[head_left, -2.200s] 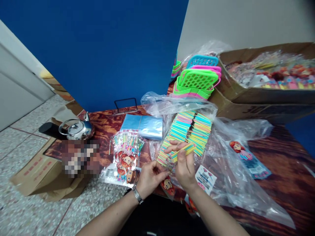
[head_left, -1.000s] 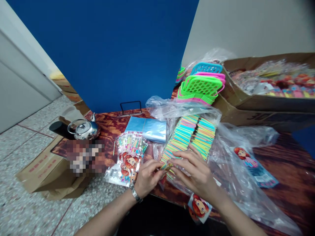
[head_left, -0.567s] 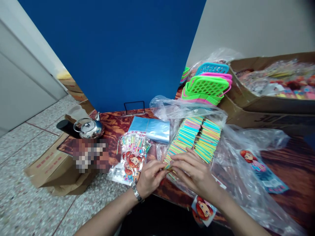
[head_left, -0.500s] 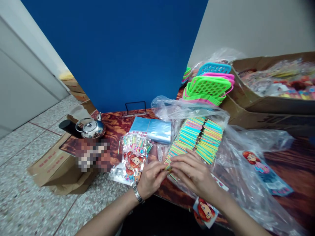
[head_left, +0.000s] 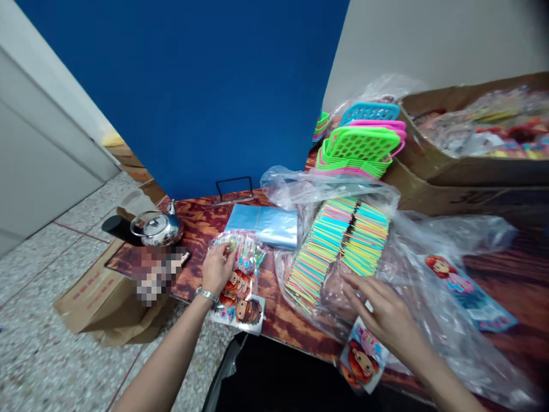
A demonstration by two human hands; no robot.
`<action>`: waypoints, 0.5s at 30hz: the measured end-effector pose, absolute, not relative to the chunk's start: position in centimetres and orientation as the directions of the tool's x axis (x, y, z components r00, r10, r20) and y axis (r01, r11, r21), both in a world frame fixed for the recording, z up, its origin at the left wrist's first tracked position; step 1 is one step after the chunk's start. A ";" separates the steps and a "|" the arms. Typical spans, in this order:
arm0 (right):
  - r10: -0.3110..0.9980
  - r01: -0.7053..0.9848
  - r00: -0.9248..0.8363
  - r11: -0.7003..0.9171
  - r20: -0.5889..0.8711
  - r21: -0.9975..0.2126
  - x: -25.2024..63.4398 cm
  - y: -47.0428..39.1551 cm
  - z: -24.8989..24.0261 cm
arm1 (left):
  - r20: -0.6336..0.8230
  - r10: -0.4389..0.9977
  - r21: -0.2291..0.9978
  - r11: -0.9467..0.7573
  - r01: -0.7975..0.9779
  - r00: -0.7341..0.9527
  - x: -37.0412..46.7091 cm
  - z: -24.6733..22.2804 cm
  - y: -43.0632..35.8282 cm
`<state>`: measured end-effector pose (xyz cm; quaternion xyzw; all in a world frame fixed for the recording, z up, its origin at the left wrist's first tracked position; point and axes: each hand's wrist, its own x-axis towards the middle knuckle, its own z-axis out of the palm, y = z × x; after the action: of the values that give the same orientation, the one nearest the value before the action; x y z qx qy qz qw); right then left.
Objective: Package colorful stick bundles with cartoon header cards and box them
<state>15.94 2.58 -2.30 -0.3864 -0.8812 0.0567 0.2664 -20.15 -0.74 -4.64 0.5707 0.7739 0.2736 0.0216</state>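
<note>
My left hand (head_left: 218, 267), with a metal bracelet at the wrist, has its fingers bent together over the top of a pile of printed bags (head_left: 240, 286) showing a red-haired cartoon figure. Whatever lies between those fingertips is too small to make out. My right hand (head_left: 384, 306) hovers with its fingers apart over clear plastic, below the two rows of thin coloured sticks (head_left: 319, 252). Near its wrist, more printed bags (head_left: 363, 360) lie at the table's front edge. Blue-tinted plastic sheets (head_left: 262, 223) are stacked behind the left pile.
Green, pink and blue plastic baskets (head_left: 360, 143) are stacked at the back. An open carton (head_left: 480, 183) of packed bags stands at the right. A steel kettle (head_left: 160, 229) is at the left, beside a wire stand (head_left: 234, 189). Another printed sheet (head_left: 469, 294) lies right.
My hands have come apart. The left moved from the sticks to the printed bags on the left; the right shifted right and opened. A bag now lies askew on the left pile.
</note>
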 end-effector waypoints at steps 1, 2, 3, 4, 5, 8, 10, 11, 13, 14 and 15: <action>0.728 0.690 -0.560 0.674 0.396 -0.263 17.1 2.4 -3.0 | 0.320 0.888 0.405 0.186 0.895 -0.329 -20.2 -4.9 -0.6; 0.753 0.734 -0.555 0.643 0.353 -0.218 18.4 2.1 -3.6 | 0.360 0.882 0.368 0.166 0.915 -0.305 -20.2 -5.0 -0.6; 0.789 0.780 -0.542 0.601 0.291 -0.176 19.6 1.8 -4.2 | 0.394 0.877 0.342 0.140 0.929 -0.277 -20.2 -5.1 -0.6; 0.827 0.823 -0.515 0.550 0.224 -0.140 20.8 1.4 -4.7 | 0.414 0.874 0.327 0.116 0.938 -0.253 -20.2 -5.1 -0.6; 0.864 0.862 -0.476 0.496 0.162 -0.110 21.8 1.0 -5.2 | 0.425 0.873 0.324 0.100 0.941 -0.240 -20.2 -5.1 -0.5; 0.936 0.931 -0.348 0.351 0.051 -0.098 23.8 0.1 -6.3 | 0.423 0.877 0.338 0.081 0.938 -0.228 -20.4 -4.9 -0.3; 0.953 0.940 -0.302 0.300 0.012 -0.165 24.4 0.0 -7.0 | 0.409 0.885 0.340 0.079 0.937 -0.224 -20.4 -4.7 -0.2; 0.957 0.936 -0.290 0.283 -0.004 -0.210 24.4 0.1 -7.2 | 0.404 0.888 0.341 0.079 0.937 -0.222 -20.4 -4.6 -0.2; 0.960 0.919 -0.280 0.262 -0.018 -0.295 24.3 0.4 -7.6 | 0.394 0.892 0.344 0.080 0.936 -0.221 -20.3 -4.4 -0.1; 0.960 0.909 -0.279 0.261 -0.009 -0.325 24.2 0.6 -7.7 | 0.389 0.894 0.348 0.080 0.934 -0.222 -20.3 -4.4 -0.1; 0.959 0.900 -0.282 0.268 0.009 -0.345 24.1 0.7 -7.8 | 0.385 0.895 0.352 0.081 0.932 -0.223 -20.3 -4.3 -0.1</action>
<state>24.06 0.73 -7.83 -0.5892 -0.7888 0.1375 0.1084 -20.29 -0.14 -4.29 0.6224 0.7342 0.2690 -0.0344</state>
